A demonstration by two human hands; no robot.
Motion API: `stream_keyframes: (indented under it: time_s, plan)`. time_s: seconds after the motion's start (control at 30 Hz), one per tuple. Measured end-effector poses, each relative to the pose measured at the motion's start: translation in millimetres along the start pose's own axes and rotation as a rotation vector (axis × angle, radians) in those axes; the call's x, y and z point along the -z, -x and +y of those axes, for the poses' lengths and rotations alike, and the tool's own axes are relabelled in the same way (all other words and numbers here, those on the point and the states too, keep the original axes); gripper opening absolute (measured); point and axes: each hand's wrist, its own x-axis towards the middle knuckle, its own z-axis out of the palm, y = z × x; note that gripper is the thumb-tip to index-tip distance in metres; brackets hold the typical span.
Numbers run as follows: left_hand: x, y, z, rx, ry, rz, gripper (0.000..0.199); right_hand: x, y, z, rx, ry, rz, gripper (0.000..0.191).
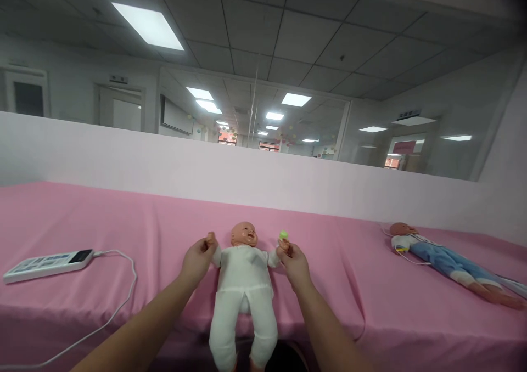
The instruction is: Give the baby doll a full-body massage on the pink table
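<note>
Doll (244, 284) lies between both hands' gripping fingers (205, 246).

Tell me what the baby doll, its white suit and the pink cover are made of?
The baby doll looks like smooth plastic or vinyl: its head shines a little. Its white suit seems soft cloth, since it wrinkles and folds. The pink cover looks like thin matte fabric, creased and draped over the edge. The left hand and right hand hold the doll's arms.

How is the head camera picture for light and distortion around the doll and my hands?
Head view: even light from the ceiling panels, no hard shadows on the pink cloth; wide-lens bending curves the partition; the doll, left hand and right hand look slightly soft; the green piece is small.
</note>
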Motion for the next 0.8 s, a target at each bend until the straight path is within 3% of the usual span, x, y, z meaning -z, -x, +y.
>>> stream_keyframes:
  time_s: [0.13, 0.2, 0.3, 0.43, 0.53, 0.67, 0.8]
  plan:
    - [-18.6, 17.2, 23.1, -0.228, -0.407, -0.293, 0.031, -25.6, 23.8, -28.0, 0.194, 0.263, -0.238, 0.033]
    - [-22.5, 22.8, 26.7, -0.327, -0.559, -0.393, 0.024, -31.3, 35.0, -35.1, 0.291, 0.464, -0.374, 0.034]
    - [-22.2, 26.1, 26.3, -0.394, -0.681, -0.434, 0.018, -33.8, 46.6, -38.0, 0.417, 0.624, -0.488, 0.048]
    - [-19.6, 25.8, 27.5, -0.446, -0.709, -0.484, 0.014, -35.0, 52.5, -38.2, 0.456, 0.688, -0.493, 0.050]
    - [-18.5, 24.4, 29.1, -0.413, -0.644, -0.448, 0.020, -36.8, 51.5, -35.6, 0.400, 0.589, -0.457, 0.046]
    - [-13.5, 17.4, 18.4, -0.260, -0.439, -0.282, 0.026, -34.2, 35.4, -21.3, 0.191, 0.173, -0.266, 0.028]
    - [-2.1, 2.4, -10.2, -0.089, -0.244, -0.032, 0.042, -14.1, 6.2, 2.8, -0.007, -0.102, -0.019, 0.051]
